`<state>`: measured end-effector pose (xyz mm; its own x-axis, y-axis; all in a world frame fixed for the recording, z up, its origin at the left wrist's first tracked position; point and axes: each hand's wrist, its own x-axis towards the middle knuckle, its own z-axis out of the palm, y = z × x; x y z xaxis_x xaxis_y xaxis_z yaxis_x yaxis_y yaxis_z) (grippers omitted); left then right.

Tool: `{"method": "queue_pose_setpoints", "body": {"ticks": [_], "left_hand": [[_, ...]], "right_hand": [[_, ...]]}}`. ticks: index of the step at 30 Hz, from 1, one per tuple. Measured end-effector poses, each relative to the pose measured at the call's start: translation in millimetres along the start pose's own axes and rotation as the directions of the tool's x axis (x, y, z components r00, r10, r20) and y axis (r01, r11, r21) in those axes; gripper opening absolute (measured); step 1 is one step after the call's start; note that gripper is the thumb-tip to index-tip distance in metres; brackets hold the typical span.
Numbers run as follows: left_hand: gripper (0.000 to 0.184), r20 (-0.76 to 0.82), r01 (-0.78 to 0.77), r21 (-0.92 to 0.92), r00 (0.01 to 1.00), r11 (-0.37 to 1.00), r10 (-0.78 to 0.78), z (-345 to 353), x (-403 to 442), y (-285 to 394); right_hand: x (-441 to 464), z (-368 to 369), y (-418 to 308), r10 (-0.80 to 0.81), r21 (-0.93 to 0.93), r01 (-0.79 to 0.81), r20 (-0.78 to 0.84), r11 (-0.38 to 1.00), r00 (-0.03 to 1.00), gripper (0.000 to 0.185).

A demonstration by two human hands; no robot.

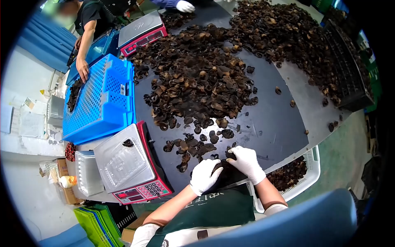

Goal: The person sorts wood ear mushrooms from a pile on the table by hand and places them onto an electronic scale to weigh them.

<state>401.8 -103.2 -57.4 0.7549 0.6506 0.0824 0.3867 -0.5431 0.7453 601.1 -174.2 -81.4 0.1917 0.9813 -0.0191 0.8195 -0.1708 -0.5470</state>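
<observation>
My left hand (205, 177), in a white glove, is at the table's near edge with its fingers curled against dark dried pieces. Close to its right, my right hand (247, 163), also gloved, has its fingertips bent onto dark pieces at the same edge. The pieces between the hands are partly hidden by the fingers. Just beyond lie scattered brown-black pieces (191, 148), and farther off rises a large heap (201, 78) of the same on the dark table (275, 123).
A red scale (123, 160) with a clear tray stands at left, beside an upturned blue crate (98, 99). A second scale (142, 31) is farther back. A white basket (314, 168) sits below right. A co-worker's hand (82, 69) touches the crate; another's gloved hand (185, 6) is at the top.
</observation>
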Motion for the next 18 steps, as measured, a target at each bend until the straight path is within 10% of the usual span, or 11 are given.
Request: {"method": "queue_pose_setpoints", "body": {"ticks": [3, 5, 9, 11, 13, 15, 18], "left_hand": [[0.027, -0.081, 0.134, -0.180, 0.985, 0.974, -0.150, 4, -6, -5], [0.028, -0.113, 0.200, -0.292, 0.964, 0.935, -0.242, 6, -6, -16], [0.036, -0.212, 0.184, -0.389, 0.935, 0.903, -0.283, 10, 5, -10], [0.051, 0.076, 0.213, -0.359, 0.977, 0.909, -0.199, 2, 16, 25], [0.063, 0.297, -0.062, -0.580, 0.912, 0.812, 0.282, 17, 11, 42], [0.067, 0.496, -0.013, -0.600, 0.779, 0.800, 0.384, 16, 14, 55], [0.030, 0.032, -0.320, -0.302, 0.938, 0.898, 0.345, 12, 49, 28]], "right_hand": [[0, 14, 6, -0.007, -0.006, 0.007, -0.056, 1.000, 0.998, 0.024], [6, -7, 10, 0.264, 0.353, -0.266, 0.055, 0.897, 0.963, 0.019], [-9, -50, 44, 0.312, 0.698, -0.198, -0.038, 0.688, 0.949, 0.014], [-23, -92, 50, 0.449, 0.728, -0.212, -0.144, 0.652, 0.882, 0.012], [-32, -126, 54, 0.435, 0.459, -0.180, -0.543, 0.870, 0.718, 0.009], [-49, -147, 66, 0.523, 0.362, -0.382, -0.667, 0.850, 0.531, 0.034], [-53, -155, 57, 0.426, 0.127, -0.548, -0.777, 0.827, 0.463, 0.065]]}}
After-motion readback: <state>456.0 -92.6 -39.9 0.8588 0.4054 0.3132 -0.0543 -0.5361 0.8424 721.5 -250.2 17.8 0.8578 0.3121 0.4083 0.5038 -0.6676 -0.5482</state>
